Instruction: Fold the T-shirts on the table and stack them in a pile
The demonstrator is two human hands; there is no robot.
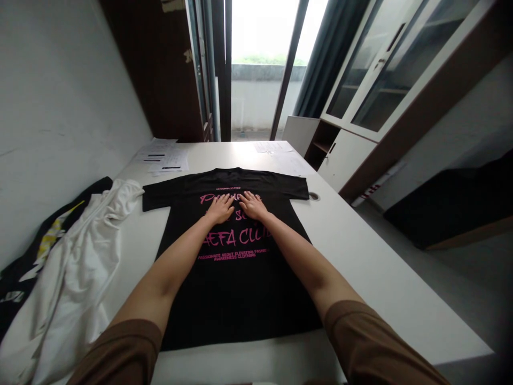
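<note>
A black T-shirt (240,299) with pink lettering lies spread flat, its collar toward the far end and both sleeves out to the sides. My left hand (220,207) rests palm down on the upper part of the print, fingers stretched out. Close beside it, my right hand (253,205) also lies flat on the lettering with its fingers apart. The two hands cover some of the pink letters. Neither hand grips the cloth.
The shirt lies on a white table (360,267). Along the left wall are a white garment (92,256) and a black one with yellow marks (52,230). Papers (164,158) lie at the far left, more sheets (280,155) at the far right. A cable hole (315,196) sits near the right sleeve.
</note>
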